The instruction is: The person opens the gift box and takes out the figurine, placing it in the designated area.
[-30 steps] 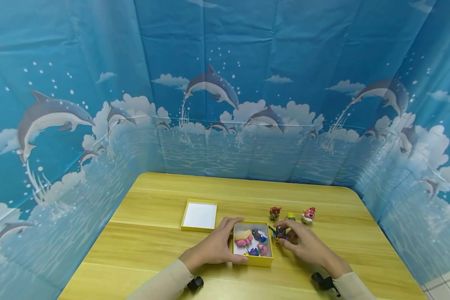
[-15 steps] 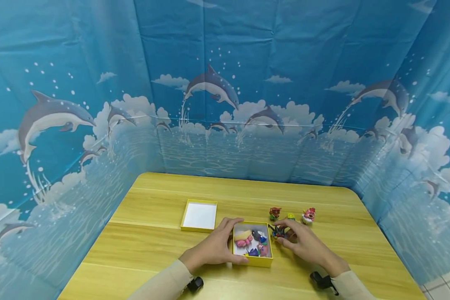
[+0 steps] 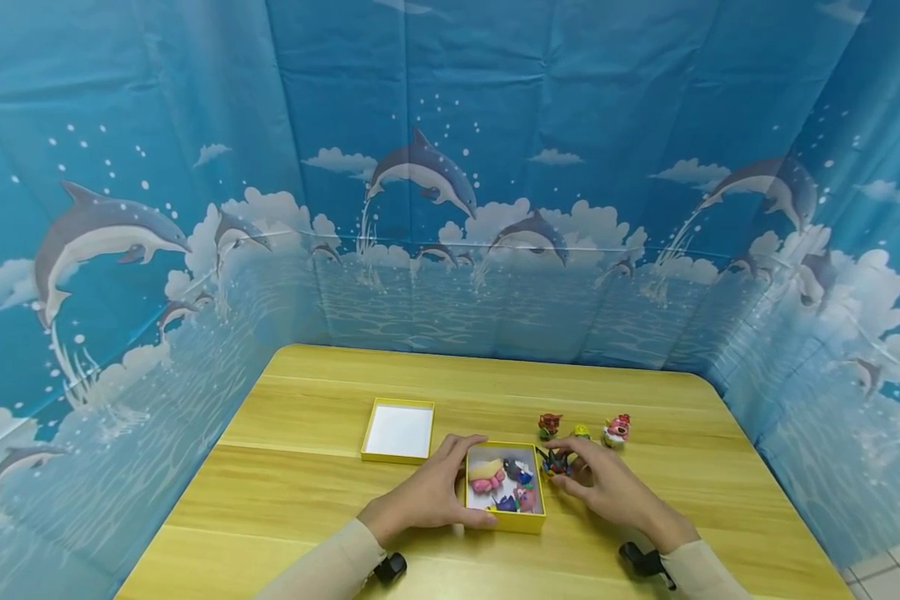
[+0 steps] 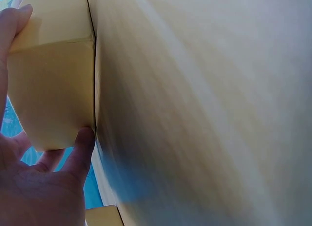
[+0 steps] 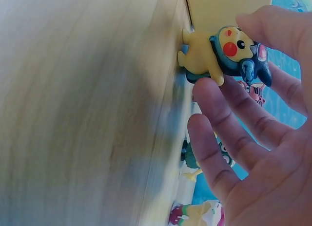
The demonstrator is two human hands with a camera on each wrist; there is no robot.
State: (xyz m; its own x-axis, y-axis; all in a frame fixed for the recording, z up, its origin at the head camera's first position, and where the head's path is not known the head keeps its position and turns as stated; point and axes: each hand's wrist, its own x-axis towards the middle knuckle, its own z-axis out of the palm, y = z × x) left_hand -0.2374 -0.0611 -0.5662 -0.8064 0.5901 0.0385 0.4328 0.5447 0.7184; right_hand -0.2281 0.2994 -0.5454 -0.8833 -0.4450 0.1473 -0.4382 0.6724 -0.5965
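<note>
My left hand (image 3: pixel 437 492) grips a shallow yellow box (image 3: pixel 521 523), thumb at its near wall and fingers round the far left side. Inside lie several small toy figurines, among them a pink-and-yellow one (image 3: pixel 486 475), a dark one with blue (image 3: pixel 520 472) and a pink one (image 3: pixel 525 498). Just right of the box, my right hand (image 3: pixel 607 487) pinches a yellow figurine (image 5: pixel 200 58) with red cheeks and a dark hood. The right wrist view has the thumb at its head and fingers on the other side; its feet are at or close to the tabletop.
Behind the right hand stand a red-brown figurine (image 3: pixel 549 426), a partly hidden yellow-green one (image 3: pixel 581 432) and a pink one (image 3: pixel 618 430). A yellow-rimmed box lid (image 3: pixel 399 429), white inside up, lies behind the left hand. A dolphin-print curtain (image 3: pixel 450 308) surrounds the table (image 3: pixel 307 500).
The yellow figurine has turned slightly and shifted a little left in my right fingers, which have closed in a bit. The left hand and box have stayed put.
</note>
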